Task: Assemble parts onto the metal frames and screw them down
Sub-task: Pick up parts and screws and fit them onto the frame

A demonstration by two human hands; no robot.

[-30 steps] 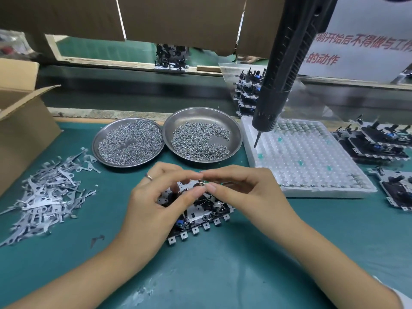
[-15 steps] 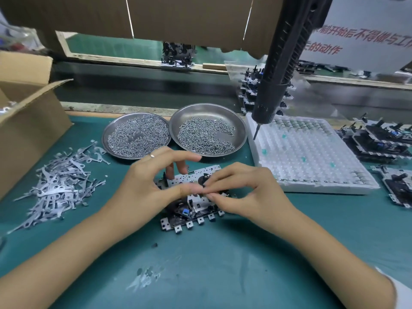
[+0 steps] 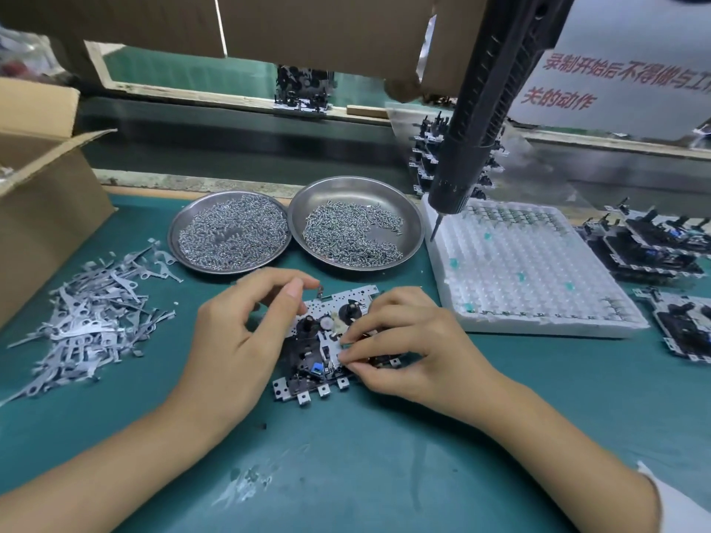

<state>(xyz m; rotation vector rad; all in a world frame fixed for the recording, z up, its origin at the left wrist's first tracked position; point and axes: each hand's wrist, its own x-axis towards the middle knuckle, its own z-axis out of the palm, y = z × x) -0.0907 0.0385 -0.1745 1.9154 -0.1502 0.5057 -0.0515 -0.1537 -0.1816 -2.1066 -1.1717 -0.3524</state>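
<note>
Honestly, the risky bit is that tiny part pinched in the right hand [image 3: 408,352] grip: fingertips are curled tight around it, pressing it onto the metal frame [image 3: 327,340] lying on the bench directly under both hands. The left hand [image 3: 238,340] has its fingers curled just above the frame's far-left edge, and I can't tell if it's holding anything. If the frame skids, the part could seat crooked or ping off toward the screw dishes [image 3: 356,225] beyond the fingertips.
</note>
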